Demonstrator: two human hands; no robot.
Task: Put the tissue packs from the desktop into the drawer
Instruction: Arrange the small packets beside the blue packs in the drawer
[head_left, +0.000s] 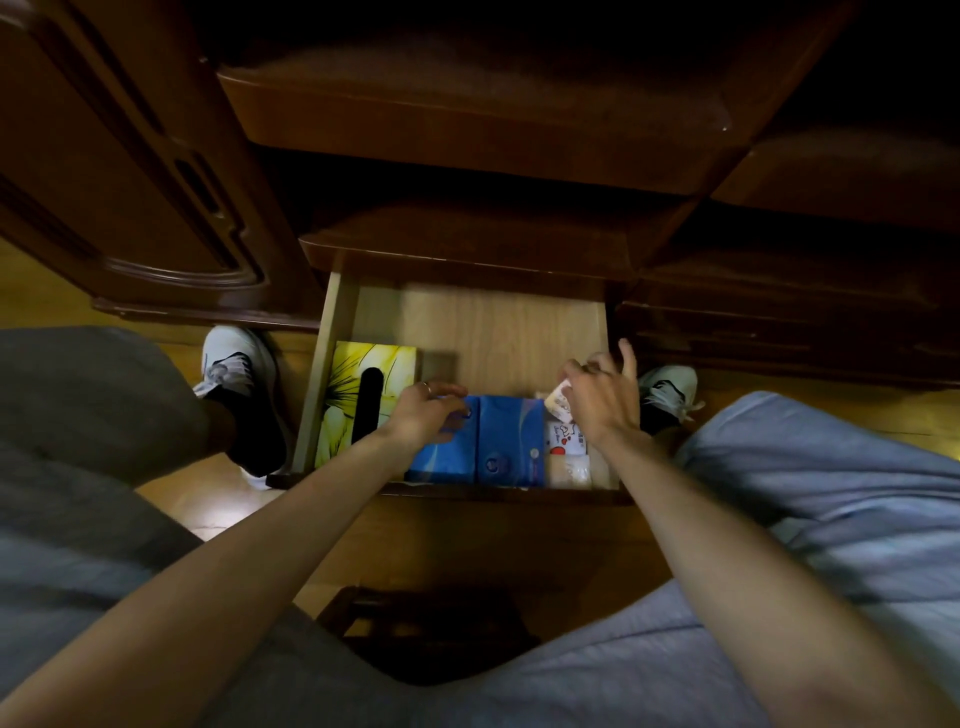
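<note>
Dim room, most light falling low on the honey-coloured wooden floor (171, 512). Dark reddish-brown wooden desk (467, 124) filling the upper view, glossy, with stepped ledges. At left, carved cabinet door (130, 197) with raised moulding. Deep shadow along the top and right. Dark wooden stool edge (415, 623) near the bottom centre.

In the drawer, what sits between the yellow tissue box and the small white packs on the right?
Head view: two blue tissue packs side by side; the left hand grips the nearer-left one.
</note>
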